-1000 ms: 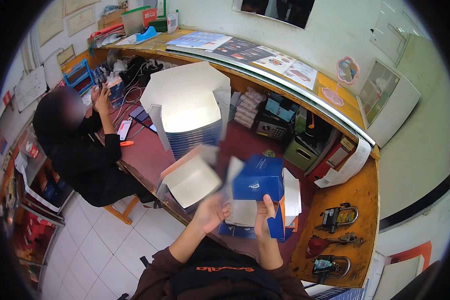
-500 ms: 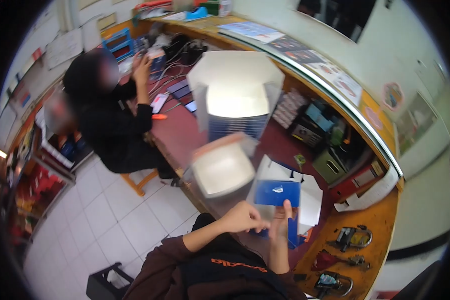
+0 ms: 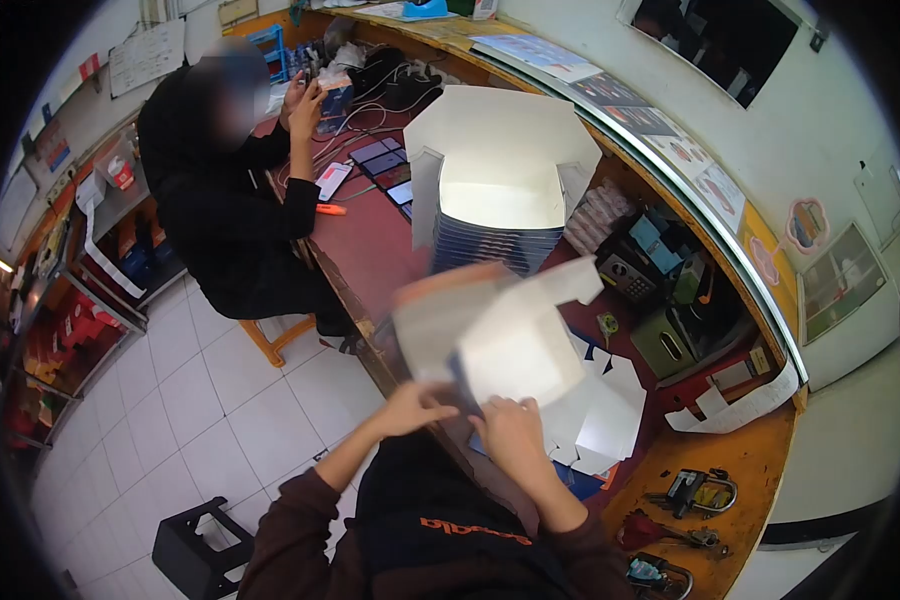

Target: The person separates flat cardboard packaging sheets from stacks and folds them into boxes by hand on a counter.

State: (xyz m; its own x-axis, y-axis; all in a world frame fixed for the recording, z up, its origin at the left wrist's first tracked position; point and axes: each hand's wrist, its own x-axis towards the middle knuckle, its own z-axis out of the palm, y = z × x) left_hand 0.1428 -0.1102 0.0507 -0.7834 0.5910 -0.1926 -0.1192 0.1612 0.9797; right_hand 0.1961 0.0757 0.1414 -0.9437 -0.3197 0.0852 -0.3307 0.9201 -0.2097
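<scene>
An opened carton (image 3: 525, 350), white inside with blue outer walls, is tilted in front of me and blurred by motion. My right hand (image 3: 513, 435) grips its near edge, fingers curled over the rim. At its near left corner is my left hand (image 3: 417, 408), thumb and fingers apart, fingertips close to the blue wall. Just behind, partly covered by it, stands another white-lined carton with an orange edge (image 3: 450, 283). Flat, unfolded blue-and-white cartons (image 3: 610, 415) lie under and to the right of my right hand.
A tall stack of nested cartons (image 3: 500, 195) stands farther back on the red tabletop (image 3: 355, 255). A person in black (image 3: 225, 190) sits at left, holding something small. Padlocks (image 3: 703, 492) lie on the wooden ledge at right. A black stool (image 3: 205, 548) is on the floor.
The blue carton, earlier upright in my right hand, is now opened out with its white inside facing up. My left hand has moved left, away from the right.
</scene>
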